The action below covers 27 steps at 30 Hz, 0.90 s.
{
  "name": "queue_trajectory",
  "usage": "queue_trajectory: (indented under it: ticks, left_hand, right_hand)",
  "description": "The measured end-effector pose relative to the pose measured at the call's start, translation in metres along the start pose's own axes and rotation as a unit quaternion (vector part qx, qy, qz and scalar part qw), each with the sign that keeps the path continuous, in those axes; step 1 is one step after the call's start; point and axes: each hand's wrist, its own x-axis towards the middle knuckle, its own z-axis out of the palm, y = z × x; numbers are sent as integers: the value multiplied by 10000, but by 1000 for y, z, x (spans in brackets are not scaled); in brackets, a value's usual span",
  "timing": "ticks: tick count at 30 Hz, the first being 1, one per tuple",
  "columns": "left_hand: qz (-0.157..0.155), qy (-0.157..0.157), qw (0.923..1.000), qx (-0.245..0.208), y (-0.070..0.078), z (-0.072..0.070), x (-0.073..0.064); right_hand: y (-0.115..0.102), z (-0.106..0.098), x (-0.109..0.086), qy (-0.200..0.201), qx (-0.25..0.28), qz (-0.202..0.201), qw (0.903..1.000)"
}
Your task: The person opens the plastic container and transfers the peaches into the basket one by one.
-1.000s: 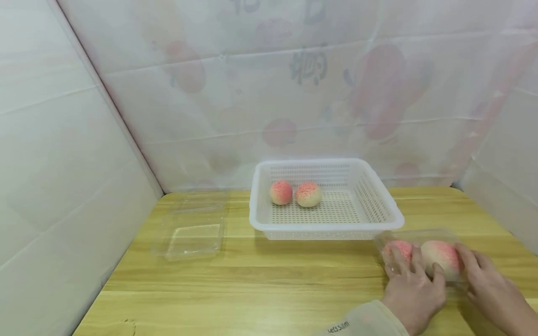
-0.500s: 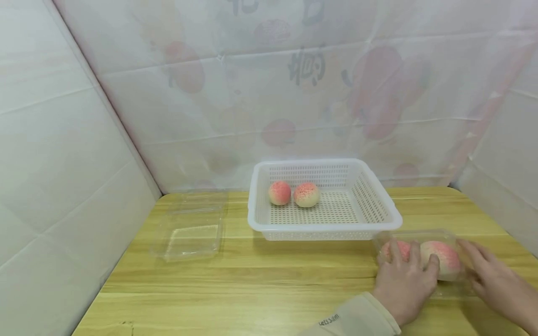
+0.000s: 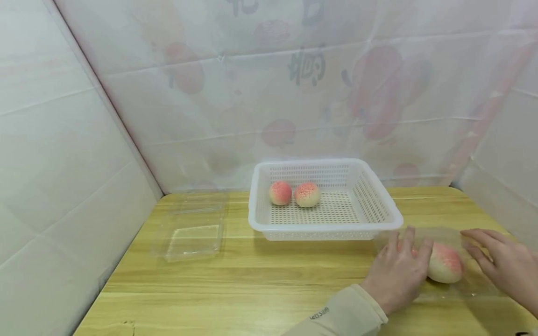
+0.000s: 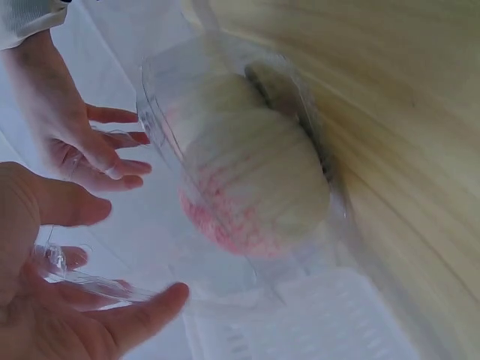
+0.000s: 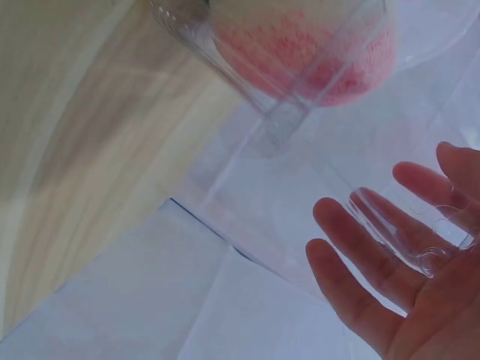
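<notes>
Two pink-and-cream peaches sit side by side in a clear plastic clamshell box on the right of the table. In the head view my left hand covers most of the left peach. The left wrist view shows its fingers behind the clear lid's edge, with the thumb apart on the near side. At the box's right end is my right hand. Its fingers extend behind the transparent lid edge, seen in the right wrist view, and the peach lies beyond the fingertips.
A white plastic basket with two more peaches stands at the back centre, close to the box. Another clear clamshell box lies opened out on the left. White printed sheeting walls the table at the back and sides.
Both hands have come away from the peaches to the lid's edges. The left hand has shifted left and slightly back, the right hand outward to the right. The basket stays put.
</notes>
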Motion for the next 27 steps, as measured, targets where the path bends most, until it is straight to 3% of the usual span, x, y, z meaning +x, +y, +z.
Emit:
queue_trajectory:
  ticks: [4,8,12,15,18,20,21,22,24,27]
  left_hand:
    - [20,141,9999,-75,-5,-4,-1]
    - [252,597,9977,205,-13,-6,-5]
    - [572,1194,9905,363,-21,-5,-9]
    - [980,1977,9744,432,-26,-3,-11]
    - [1560,2762,9474,420,-32,-2,-14]
    - [1898,3083,9311,457,-36,-1,-16]
    - [2005,3123,9276,417,-37,-1,-18]
    - [2041,3086,9282,404,-37,0,-19]
    - [2021,2697,9402,497,-38,1,-23]
    - [1842,1515,9695,557,-38,5,-27]
  right_hand:
    - [1,0,8,-68,10,96,9999]
    - [2,-1,16,-202,-23,165,9997]
    - [4,-5,23,-513,-36,280,9983]
    - [5,-10,29,-751,-24,365,9965]
    - [5,-13,34,-956,-16,448,9944]
    - [5,-14,36,-972,27,438,9943]
    - [5,-14,37,-983,44,419,9943]
    - [5,-14,38,-1005,41,408,9941]
    - [6,-15,40,-1051,6,392,9937]
    - [7,-14,43,-1217,-89,328,9920]
